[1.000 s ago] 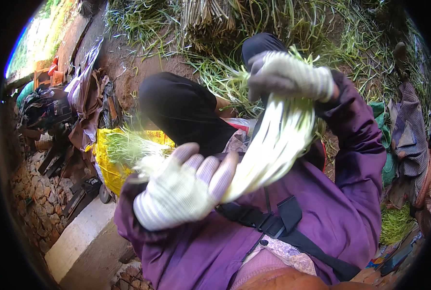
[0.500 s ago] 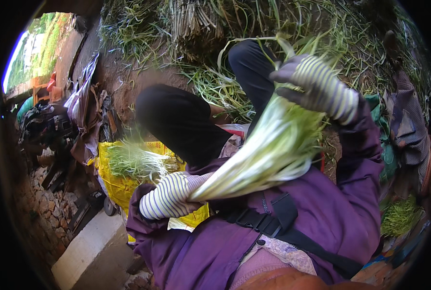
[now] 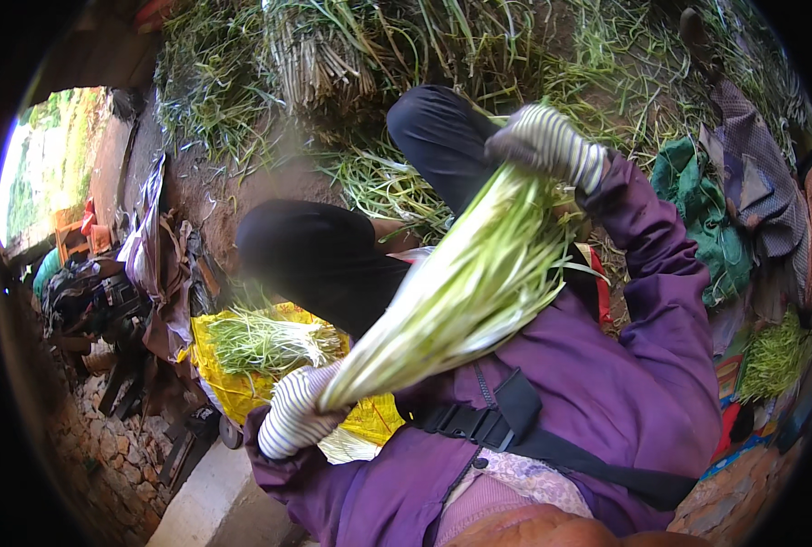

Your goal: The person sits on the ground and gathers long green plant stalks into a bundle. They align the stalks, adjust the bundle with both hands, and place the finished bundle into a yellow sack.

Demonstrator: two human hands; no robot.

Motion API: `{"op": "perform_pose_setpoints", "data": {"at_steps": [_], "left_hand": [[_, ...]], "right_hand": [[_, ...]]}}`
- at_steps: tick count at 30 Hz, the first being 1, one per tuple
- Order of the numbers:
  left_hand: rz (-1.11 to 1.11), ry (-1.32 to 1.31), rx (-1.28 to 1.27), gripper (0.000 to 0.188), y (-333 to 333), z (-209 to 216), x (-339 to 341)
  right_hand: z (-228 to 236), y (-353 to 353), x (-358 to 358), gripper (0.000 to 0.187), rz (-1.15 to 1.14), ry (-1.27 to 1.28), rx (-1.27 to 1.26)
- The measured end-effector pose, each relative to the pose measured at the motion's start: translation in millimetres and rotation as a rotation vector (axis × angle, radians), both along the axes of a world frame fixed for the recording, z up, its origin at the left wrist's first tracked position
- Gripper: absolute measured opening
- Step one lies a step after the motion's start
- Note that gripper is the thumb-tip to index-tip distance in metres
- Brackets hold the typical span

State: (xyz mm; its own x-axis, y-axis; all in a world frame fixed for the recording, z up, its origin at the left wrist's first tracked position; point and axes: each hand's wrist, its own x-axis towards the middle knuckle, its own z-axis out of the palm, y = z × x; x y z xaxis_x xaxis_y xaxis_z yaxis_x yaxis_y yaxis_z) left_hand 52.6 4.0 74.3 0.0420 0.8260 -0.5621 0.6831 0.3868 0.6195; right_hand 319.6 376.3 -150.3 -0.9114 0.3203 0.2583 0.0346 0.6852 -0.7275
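Observation:
A large bunch of long, thin greens (image 3: 452, 296), white toward the lower end and pale green higher up, slants across my lap. My left hand (image 3: 301, 410), in a striped glove with a grey palm, is closed around its narrow white end. At the upper leafy end, my right hand (image 3: 547, 146) in a matching glove has its fingers curled onto the leaves, partly hiding the tips. Between the two hands the leaves fan out loosely. A smaller bunch of similar greens (image 3: 269, 342) lies on a yellow sack (image 3: 216, 378) beside my left knee.
Cut leaves (image 3: 397, 187) litter the ground past my knees, with a heap of stalks (image 3: 324, 64) at the far side. Cloths and a green sack (image 3: 702, 223) lie to the right, above another pile of greens (image 3: 775, 360). A concrete block (image 3: 210, 492) stands at the lower left.
My right hand has moved left and slightly down, its fingers more curled over the leaves. My left hand has shifted slightly left and down with the white end. The view has shifted too.

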Motion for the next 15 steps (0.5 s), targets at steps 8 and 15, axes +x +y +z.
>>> {"op": "perform_pose_setpoints", "data": {"at_steps": [8,15], "left_hand": [[0.515,-0.182,-0.342,0.032,-48,-70,-53],[0.507,-0.067,-0.407,0.034,-50,-71,-60]], "right_hand": [[-62,64,56,0.055,-0.641,-0.647,0.113],[-11,8,117,0.032,-0.695,0.265,-0.362]]}}
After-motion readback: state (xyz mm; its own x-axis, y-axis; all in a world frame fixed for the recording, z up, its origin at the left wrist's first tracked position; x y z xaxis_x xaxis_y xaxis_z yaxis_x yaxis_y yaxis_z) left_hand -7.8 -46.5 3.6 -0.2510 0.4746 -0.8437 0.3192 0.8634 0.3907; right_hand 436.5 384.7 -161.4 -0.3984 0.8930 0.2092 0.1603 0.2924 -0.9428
